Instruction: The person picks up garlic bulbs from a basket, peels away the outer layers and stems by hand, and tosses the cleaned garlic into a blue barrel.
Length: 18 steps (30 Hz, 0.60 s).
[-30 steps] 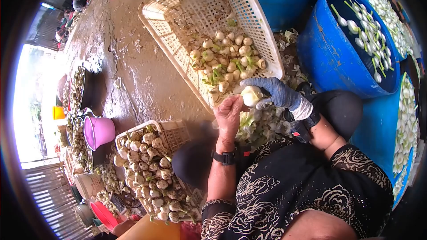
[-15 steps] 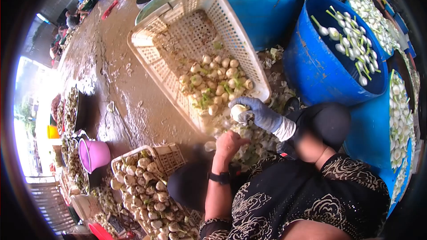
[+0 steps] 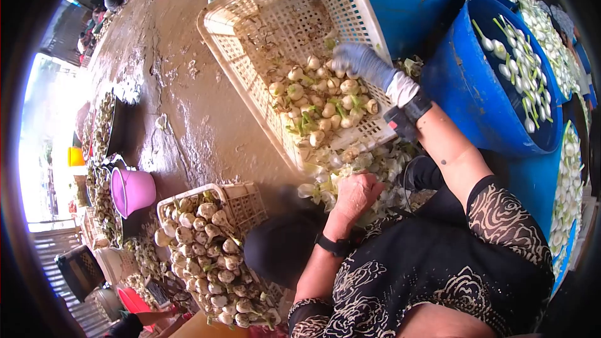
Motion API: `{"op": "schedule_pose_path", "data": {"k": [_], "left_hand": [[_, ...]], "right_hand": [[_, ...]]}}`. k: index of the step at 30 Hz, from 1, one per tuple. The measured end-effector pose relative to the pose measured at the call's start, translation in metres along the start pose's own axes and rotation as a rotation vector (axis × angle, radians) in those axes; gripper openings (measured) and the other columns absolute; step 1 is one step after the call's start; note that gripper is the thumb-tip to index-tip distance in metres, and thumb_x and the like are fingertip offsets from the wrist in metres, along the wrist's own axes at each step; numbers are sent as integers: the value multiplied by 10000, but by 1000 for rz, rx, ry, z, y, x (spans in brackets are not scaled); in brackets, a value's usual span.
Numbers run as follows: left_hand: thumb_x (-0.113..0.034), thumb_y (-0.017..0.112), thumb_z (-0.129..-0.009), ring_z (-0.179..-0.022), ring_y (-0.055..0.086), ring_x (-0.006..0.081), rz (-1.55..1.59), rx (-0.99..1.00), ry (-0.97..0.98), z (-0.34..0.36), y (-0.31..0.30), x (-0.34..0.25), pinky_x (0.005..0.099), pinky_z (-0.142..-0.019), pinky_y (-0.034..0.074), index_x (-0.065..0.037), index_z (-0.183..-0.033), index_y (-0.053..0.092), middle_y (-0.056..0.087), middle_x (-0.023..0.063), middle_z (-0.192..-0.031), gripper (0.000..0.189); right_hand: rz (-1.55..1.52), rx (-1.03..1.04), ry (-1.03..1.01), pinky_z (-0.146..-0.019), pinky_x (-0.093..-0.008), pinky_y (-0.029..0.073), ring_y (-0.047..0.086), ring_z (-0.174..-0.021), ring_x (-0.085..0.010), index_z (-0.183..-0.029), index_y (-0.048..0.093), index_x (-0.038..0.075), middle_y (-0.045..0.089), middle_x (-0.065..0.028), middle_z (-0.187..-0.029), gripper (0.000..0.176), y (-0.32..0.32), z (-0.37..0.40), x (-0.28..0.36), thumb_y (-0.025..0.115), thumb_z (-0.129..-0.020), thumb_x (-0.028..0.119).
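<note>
Round, off-white bulbs with short green tips (image 3: pixel 329 110) lie heaped in the lower half of a large cream plastic crate with latticed walls (image 3: pixel 354 9), set slantwise at the upper middle of the frame. The right hand (image 3: pixel 363 66), in a blue-grey glove with a white cuff, reaches over the crate's right rim to the upper edge of the heap. It is blurred and its fingers point down at the bulbs; whether it grips one I cannot tell. The bare left hand (image 3: pixel 359 195) is loosely curled near the centre of the frame, over pale, papery scraps (image 3: pixel 322 189) below the crate; whether anything is inside its fingers I cannot tell. A black band (image 3: pixel 333 246) circles the left wrist.

At lower left of centre, a smaller cream plastic crate (image 3: pixel 245 205) is piled with brownish, unclean bulbs (image 3: pixel 206 247). Right of the large crate, a deep blue round barrel (image 3: pixel 447 84) holds white bulbs with long green stalks (image 3: pixel 516 69). At the top, a light-blue tub (image 3: pixel 404 12) is filled with similar bulbs. A pink plastic bucket (image 3: pixel 134 189) sits at the left, beside the wet brown floor (image 3: pixel 181 81). Other people (image 3: pixel 113 0) appear small at upper left.
</note>
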State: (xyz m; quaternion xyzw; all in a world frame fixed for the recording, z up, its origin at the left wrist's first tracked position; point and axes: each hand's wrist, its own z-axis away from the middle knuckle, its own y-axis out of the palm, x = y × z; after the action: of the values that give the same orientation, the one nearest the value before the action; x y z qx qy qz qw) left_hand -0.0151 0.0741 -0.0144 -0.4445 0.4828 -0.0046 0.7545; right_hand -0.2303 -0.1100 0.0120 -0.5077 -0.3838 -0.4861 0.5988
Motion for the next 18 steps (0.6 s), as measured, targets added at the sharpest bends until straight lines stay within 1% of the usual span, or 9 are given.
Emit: {"op": "schedule_pose_path", "data": {"k": [1,2,6,8,10,11,13,17,18], "left_hand": [[-239,651,-764,-699,618,336,33,-58,9,-1,3,2,425,-625,498,-53,-711,618,615,136,-736,196],[-248,642,-772,-704,618,346,64,-118,19,-3,4,5,437,-633,501,-55,-757,627,622,152,-761,194],[-189,644,-766,-741,622,352,75,-132,-46,-5,-3,10,443,-673,507,-55,-792,610,626,159,-789,141],[-165,668,-765,-741,637,328,93,-133,-108,-7,-7,15,398,-658,505,-48,-843,655,640,147,-809,141],[-133,676,-783,-672,642,246,379,-356,-225,-8,-9,21,350,-623,497,-20,-856,670,651,138,-765,134],[-119,676,-814,-637,606,143,503,-428,-313,-7,-12,22,297,-594,479,21,-833,672,661,99,-731,140],[-169,690,-839,-672,592,129,821,-489,-531,-10,-20,27,257,-598,485,42,-936,636,656,82,-781,238],[-120,679,-841,-966,598,230,1176,-726,-580,-16,-28,35,307,-694,545,29,-1352,305,512,186,-1223,650],[-116,681,-837,-937,609,205,1277,-781,-475,-17,-27,35,305,-710,544,40,-1334,344,550,161,-1179,621]], "right_hand": [[480,67,-143,-755,-340,492,604,-819,-212,-1062,564,19,634,-84,-899,414,17,-13,-44,736,-780,267],[691,107,15,-791,-366,482,614,-880,-269,-1096,544,18,640,-130,-965,442,35,-19,-75,715,-788,285],[769,27,353,-851,-420,458,581,-1017,-365,-1139,518,37,616,-191,-1080,447,82,-16,-160,674,-792,272],[717,43,197,-802,-423,473,598,-908,-386,-1003,583,31,640,-195,-947,304,94,-16,-191,661,-796,239],[791,48,-61,-660,-385,502,629,-726,-267,-959,633,42,673,-125,-870,253,95,-22,-201,620,-830,259],[791,50,-58,-660,-385,502,629,-726,-267,-959,633,42,673,-125,-870,253,93,-19,-207,620,-830,259],[-162,130,259,-477,-263,440,541,-519,-123,-937,642,44,672,-50,-776,220,86,12,-134,592,-871,247],[-548,158,116,-423,-169,355,462,-468,-34,-929,635,25,657,-19,-745,240,92,67,-51,563,-901,252],[-552,194,70,-426,-171,356,464,-470,-40,-928,631,15,656,-24,-746,256,94,76,-41,556,-907,260]]}}
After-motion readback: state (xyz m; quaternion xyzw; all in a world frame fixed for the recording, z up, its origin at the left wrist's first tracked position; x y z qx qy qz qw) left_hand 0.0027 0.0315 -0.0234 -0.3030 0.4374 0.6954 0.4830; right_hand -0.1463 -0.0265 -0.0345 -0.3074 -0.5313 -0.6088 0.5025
